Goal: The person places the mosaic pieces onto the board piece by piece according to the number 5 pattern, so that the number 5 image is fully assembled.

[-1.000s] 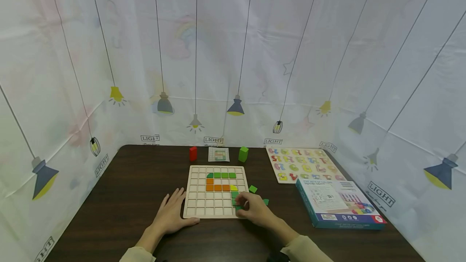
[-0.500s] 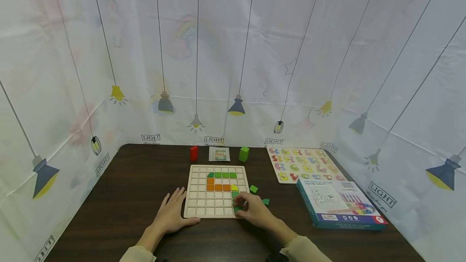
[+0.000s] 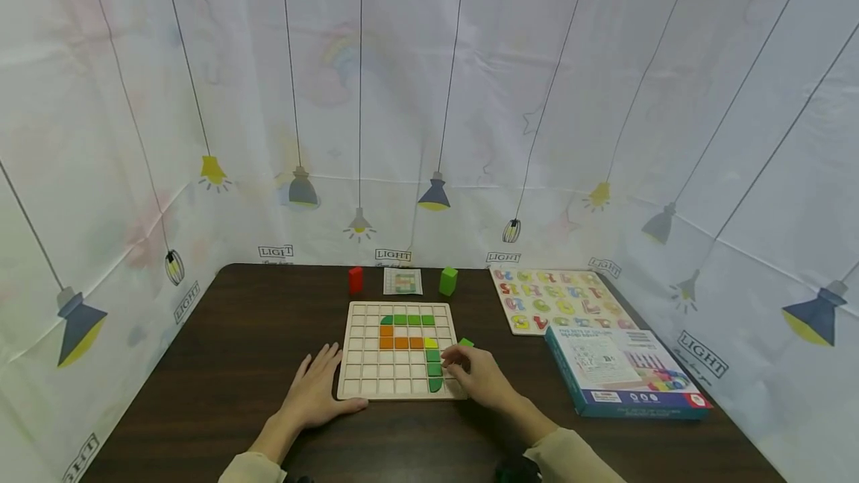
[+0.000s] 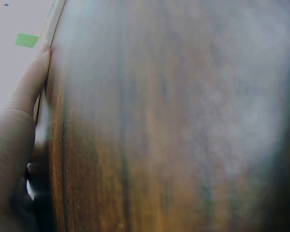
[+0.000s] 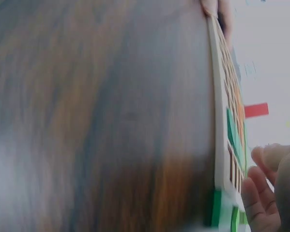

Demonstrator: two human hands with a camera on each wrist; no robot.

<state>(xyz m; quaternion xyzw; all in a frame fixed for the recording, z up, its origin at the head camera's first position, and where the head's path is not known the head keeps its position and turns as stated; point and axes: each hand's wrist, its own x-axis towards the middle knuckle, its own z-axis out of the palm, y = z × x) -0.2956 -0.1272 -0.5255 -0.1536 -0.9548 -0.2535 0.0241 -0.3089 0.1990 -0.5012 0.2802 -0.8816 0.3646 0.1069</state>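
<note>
A pale wooden grid board [image 3: 376,371] lies on the dark table. Along its left edge rests my left hand [image 3: 312,393], fingers spread and thumb at the near left corner. My right hand [image 3: 483,375] hovers at the board's right edge, its fingers loosely bent with nothing between them. Beside those fingertips, a column of dark green pieces [image 3: 434,369] ends in a rounded dark green piece [image 3: 435,385]. Higher up sit a yellow piece [image 3: 431,343], several orange pieces [image 3: 401,343] and a row of green pieces [image 3: 414,320].
Right of the board, a green block [image 3: 466,343] is partly hidden by my right hand. Behind the board stand a red block [image 3: 356,280], a pattern card [image 3: 403,282] and a taller green block [image 3: 448,282]. A number puzzle board [image 3: 510,304] and a blue box [image 3: 627,375] lie to the right.
My right hand has moved right, off the dark green column, so the rounded piece at its lower end now shows. It now covers the loose dark green piece. My left hand stays put.
</note>
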